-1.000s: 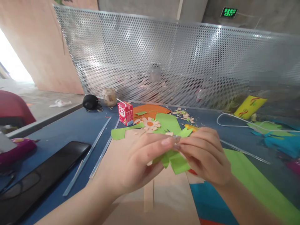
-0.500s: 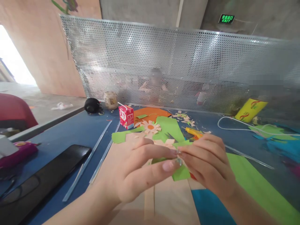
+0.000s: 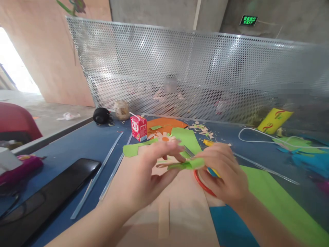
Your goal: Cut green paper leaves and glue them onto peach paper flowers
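Observation:
My left hand [image 3: 156,175] pinches a small piece of green paper [image 3: 189,164] between thumb and fingertips. A thin peach paper strip [image 3: 164,164] sticks out at the same fingertips. My right hand [image 3: 223,171] is closed on the right end of the green paper, which looks curled. Scissors with a red handle loop [image 3: 202,183] show under my right hand, their blades pointing away; whether that hand also grips them I cannot tell. Below both hands lies a peach paper sheet [image 3: 187,209] with a narrow peach strip [image 3: 163,221] on it. A peach paper flower with an orange centre [image 3: 165,139] lies beyond.
A pink drink box [image 3: 138,128] stands behind the paper, beside an orange sheet [image 3: 164,124]. Clear sticks [image 3: 99,171] and a black phone [image 3: 53,199] lie left. Green paper [image 3: 277,206], a white cable [image 3: 257,140] and a yellow pack [image 3: 275,120] are right. A perforated metal screen [image 3: 154,61] stands behind.
My hands have drawn slightly apart. The green paper has turned from hanging down to lying level between them. The scissors' red handle loop now shows more.

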